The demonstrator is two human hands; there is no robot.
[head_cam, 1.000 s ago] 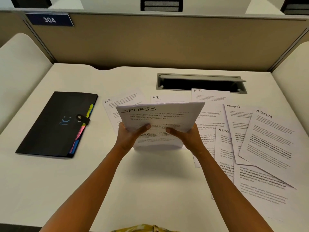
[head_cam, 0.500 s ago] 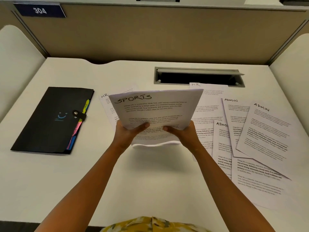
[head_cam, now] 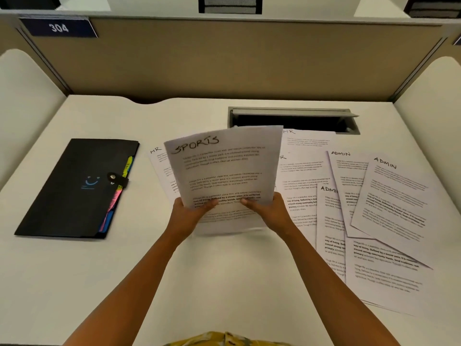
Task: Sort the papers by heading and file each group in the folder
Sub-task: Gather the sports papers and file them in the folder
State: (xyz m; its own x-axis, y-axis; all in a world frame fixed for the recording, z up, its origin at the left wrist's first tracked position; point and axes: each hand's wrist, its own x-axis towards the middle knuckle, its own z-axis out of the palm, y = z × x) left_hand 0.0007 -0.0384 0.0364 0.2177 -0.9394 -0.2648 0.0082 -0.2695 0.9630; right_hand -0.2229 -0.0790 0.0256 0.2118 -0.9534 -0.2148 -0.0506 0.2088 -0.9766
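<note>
Holding the SPORTS stack [head_cam: 224,168] upright over the bench [head_cam: 204,275], both hands, left [head_cam: 190,214] and right [head_cam: 267,212], are pinching its bottom edge.

I see a white tabletop [head_cam: 224,283]: a black folder [head_cam: 74,188] lies toward its left edge, HR sheets [head_cam: 303,171] mid-back, ADMIN sheets [head_cam: 389,216] overlapping, perhaps five, toward the right edge.

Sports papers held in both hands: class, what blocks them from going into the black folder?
The folder lies closed, its snap strap fastened. The desk between the sports papers and the folder is bare.
</note>
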